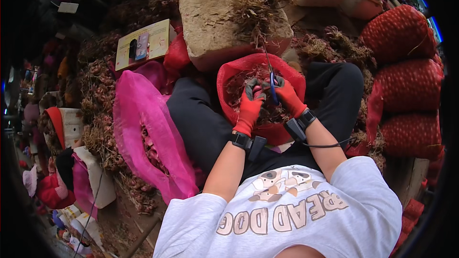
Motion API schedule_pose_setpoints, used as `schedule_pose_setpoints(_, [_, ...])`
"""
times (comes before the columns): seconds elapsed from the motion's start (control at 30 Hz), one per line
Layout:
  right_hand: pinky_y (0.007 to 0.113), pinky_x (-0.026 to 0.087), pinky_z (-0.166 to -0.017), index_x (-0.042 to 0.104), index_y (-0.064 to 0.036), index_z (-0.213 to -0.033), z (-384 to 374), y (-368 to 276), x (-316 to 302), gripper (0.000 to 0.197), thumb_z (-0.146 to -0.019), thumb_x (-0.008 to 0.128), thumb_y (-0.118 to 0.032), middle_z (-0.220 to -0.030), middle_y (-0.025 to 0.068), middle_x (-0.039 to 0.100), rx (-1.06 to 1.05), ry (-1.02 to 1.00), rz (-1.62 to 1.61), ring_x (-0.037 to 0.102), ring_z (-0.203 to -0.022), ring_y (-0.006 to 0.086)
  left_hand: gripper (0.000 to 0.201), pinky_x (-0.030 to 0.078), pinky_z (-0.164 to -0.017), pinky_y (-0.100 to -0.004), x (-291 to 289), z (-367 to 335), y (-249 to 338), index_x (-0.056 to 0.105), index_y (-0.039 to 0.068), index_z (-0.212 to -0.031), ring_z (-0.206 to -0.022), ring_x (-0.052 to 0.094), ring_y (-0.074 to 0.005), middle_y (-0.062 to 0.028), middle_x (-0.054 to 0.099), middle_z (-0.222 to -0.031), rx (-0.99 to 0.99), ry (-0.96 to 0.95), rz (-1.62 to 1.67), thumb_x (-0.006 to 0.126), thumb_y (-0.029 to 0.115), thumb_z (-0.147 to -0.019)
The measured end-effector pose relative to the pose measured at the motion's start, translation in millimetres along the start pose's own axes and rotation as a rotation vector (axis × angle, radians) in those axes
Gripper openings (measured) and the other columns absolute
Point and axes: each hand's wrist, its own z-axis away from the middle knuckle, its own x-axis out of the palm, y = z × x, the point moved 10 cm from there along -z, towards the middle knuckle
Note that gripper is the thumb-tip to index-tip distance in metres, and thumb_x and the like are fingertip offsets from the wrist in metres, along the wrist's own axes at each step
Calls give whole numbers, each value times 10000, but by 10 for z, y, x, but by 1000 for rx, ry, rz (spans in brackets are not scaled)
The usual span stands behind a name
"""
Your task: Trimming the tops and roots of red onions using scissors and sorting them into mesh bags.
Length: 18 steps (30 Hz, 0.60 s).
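Observation:
My left hand (249, 103), in a red glove with dark fingertips, pinches a small purplish-red shallot (258, 89) over an open red mesh bag (229, 106). Close beside it, my right hand (288, 97), gloved the same way, is closed on blue-handled scissors (273, 91). Their blades point away from me toward the bag's far rim. Inside the bag, between my legs, lie dry skins and stem trimmings (235, 87). My fingers partly cover the shallot.
A worn foam block (205, 24) beyond the bag bears dried shallot bunches (258, 7). At left lies a pink mesh bag (129, 134) with shallots, below a yellowish box (160, 38). Full red sacks (409, 86) are stacked at right. Other people are at far left.

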Motion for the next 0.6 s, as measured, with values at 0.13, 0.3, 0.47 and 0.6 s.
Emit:
schedule_pose_setpoints(0.13, [240, 468, -567, 580, -60, -947, -21, 201, -63, 213, -802, 659, -193, -797, 9, 599, 146, -58, -273, 571, -658, 92, 420, 442, -881, -253, 34, 26, -152, 466, 35, -1237, -1019, 532, -123, -44, 545, -1110, -201, -78, 98, 552, -36, -833])
schedule_pose_setpoints(0.3, [241, 453, -526, 590, -73, -967, -52, 303, 3, 179, -821, 625, -170, -741, 11, 591, 147, -133, -910, 563, -623, 93, 381, 497, -751, -260, 197, 28, -58, 438, 58, -1241, -851, 554, -111, -26, 538, -987, -315, -151, 542, 536, -2, -877])
schedule_pose_setpoints(0.47, [244, 448, -530, 625, -100, -923, -104, -213, -779, 144, -820, 641, -200, -749, 21, 609, -132, 217, -18, 570, -633, 93, 349, 514, -666, -268, -189, 16, -21, 444, 88, -1219, -722, 530, -106, -9, 504, -936, -222, 100, 505, 536, 21, -889])
schedule_pose_setpoints(0.6, [297, 476, -651, 626, -47, -936, -63, -140, -465, 306, -780, 676, -306, -778, 78, 634, -43, 251, 550, 614, -712, 166, 328, 532, -723, -280, -348, 22, -212, 475, 75, -1197, -786, 537, -110, -12, 487, -1017, -289, 201, 366, 541, 12, -882])
